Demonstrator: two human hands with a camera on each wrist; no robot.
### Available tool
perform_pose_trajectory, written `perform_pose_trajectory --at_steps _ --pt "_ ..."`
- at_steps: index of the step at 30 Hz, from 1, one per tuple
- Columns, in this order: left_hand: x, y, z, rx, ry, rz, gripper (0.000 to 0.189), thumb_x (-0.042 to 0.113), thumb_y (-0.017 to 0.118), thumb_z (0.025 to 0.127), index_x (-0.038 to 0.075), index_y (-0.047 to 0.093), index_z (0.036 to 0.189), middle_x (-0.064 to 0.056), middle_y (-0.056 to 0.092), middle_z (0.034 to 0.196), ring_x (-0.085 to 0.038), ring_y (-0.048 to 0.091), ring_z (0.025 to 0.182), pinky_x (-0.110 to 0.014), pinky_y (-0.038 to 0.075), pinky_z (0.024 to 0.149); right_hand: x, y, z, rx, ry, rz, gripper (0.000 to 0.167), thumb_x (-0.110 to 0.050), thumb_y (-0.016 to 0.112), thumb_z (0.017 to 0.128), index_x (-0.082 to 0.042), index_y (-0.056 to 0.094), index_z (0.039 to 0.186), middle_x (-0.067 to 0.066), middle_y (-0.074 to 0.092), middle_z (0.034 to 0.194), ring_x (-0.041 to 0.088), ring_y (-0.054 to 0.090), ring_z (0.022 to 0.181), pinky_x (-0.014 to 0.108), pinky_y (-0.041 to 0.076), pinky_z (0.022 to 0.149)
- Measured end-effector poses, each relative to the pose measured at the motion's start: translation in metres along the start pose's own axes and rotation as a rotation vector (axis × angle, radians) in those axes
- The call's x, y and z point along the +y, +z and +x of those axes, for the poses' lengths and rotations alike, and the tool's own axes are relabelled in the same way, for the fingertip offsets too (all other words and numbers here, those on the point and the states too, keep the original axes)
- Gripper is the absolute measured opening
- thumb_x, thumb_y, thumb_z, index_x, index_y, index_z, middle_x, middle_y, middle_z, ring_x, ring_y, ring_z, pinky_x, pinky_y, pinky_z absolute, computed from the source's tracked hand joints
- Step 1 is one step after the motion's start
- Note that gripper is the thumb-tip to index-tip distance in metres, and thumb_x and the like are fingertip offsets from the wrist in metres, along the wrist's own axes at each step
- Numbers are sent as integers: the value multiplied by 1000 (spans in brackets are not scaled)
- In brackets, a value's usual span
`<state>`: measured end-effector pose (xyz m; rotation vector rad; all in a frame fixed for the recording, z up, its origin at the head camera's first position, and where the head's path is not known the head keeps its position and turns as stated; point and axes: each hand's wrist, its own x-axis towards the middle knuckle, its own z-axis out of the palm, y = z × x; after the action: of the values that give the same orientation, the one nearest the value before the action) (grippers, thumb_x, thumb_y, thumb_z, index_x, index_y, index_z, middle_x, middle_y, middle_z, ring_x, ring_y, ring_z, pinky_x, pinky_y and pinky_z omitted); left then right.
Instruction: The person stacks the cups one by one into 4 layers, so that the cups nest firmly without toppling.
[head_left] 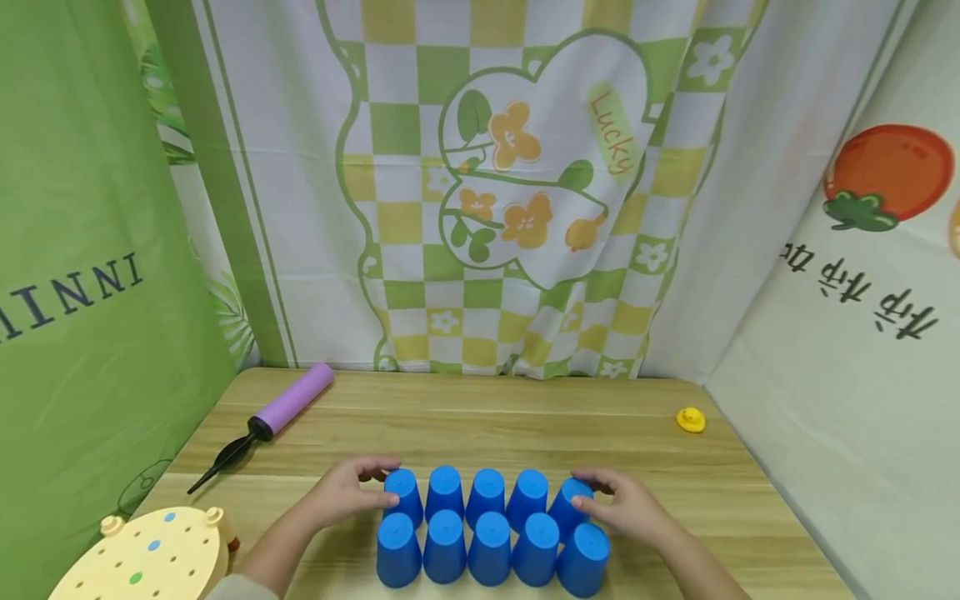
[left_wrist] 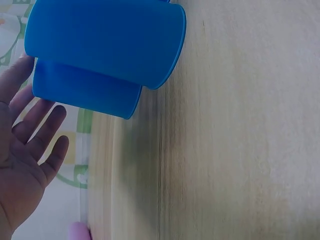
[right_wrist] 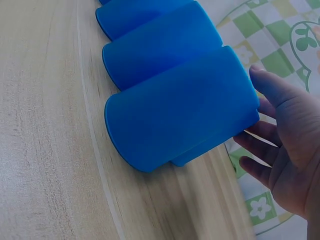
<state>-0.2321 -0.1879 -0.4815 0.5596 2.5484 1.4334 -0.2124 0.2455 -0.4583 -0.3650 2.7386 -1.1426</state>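
Holds both forearms extended forward, with bare left hand and bare right hand turned inward, thumbs parted from relaxed fingers.

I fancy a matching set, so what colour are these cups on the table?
The cups are plain bright blue, best seen in the head view.

A curtained-off play nook, in what building is unclear: printed cloth hangs along three edges of the worktop, with a yellow toy near its far right corner.
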Motion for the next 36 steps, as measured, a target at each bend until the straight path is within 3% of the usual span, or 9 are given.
perform_pose_trajectory --at_steps 15,21,24,29,36 --pt "1 2 6 -25 -49 23 58 33 79 82 2 62 128 -8 69 115 -21 59 104 -59 46 99 5 -2 1 -55 49 50 64 -40 77 83 -5 58 134 13 64 130 35 58 120 59 43 104" --pt "3 -5 10 2 -83 60 52 35 79 82 5 66 122 -5 68 107 -20 58 99 -38 52 83 5 -2 1 -44 56 56 64 -40 78 82 -6 59 133 13 64 130 35 58 120 59 43 104" --pt "6 -12 19 52 -97 83 51 34 80 81 6 66 121 -7 68 108 -21 57 97 -31 51 75 5 -3 1 -48 57 62 64 -40 78 82 -6 59 133 12 65 129 34 58 120 59 43 105" --pt "10 -16 43 150 -122 115 54 36 80 80 7 66 124 -10 68 112 -24 59 99 -32 53 73 5 -4 1 -53 79 67 64 -41 78 82 -7 60 133 11 65 129 34 58 121 61 41 105" --pt "15 -10 72 139 -130 131 56 37 79 82 9 65 127 -7 68 114 -22 60 102 -35 56 78 4 -5 1 -66 79 64 63 -40 78 81 -7 61 132 10 65 128 32 58 119 61 41 105"
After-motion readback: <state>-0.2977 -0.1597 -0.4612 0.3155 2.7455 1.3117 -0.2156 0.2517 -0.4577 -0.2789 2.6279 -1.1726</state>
